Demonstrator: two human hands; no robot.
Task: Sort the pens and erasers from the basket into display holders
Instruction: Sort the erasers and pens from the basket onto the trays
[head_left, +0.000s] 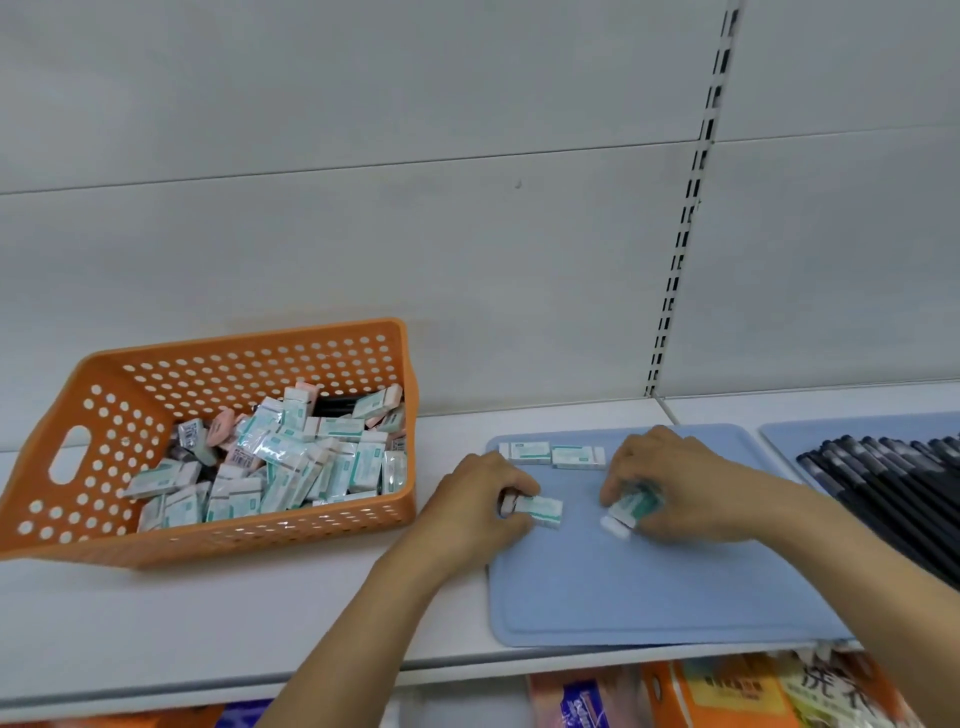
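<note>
Both forearms reached over the shelf edge to the blue tray (623, 597). Left hand (480, 501) pinched one eraser (540, 510), long axis left-right; right hand (670, 483) gripped another eraser (631, 506), tilted diagonally. Placing step, I'd say: next, square them behind the two far erasers (553, 454). Orange basket (234, 540) was still pretty full.

Lighting: even, diffuse, moderately bright; source not visible. Shadows: soft, faint beneath orange basket (218, 441). Glare: none marked. Focus: generally soft; hands slightly smeared. Distortion: wide-angle bowing of shelf (208, 613) and wall lines was evident toward edges.
</note>
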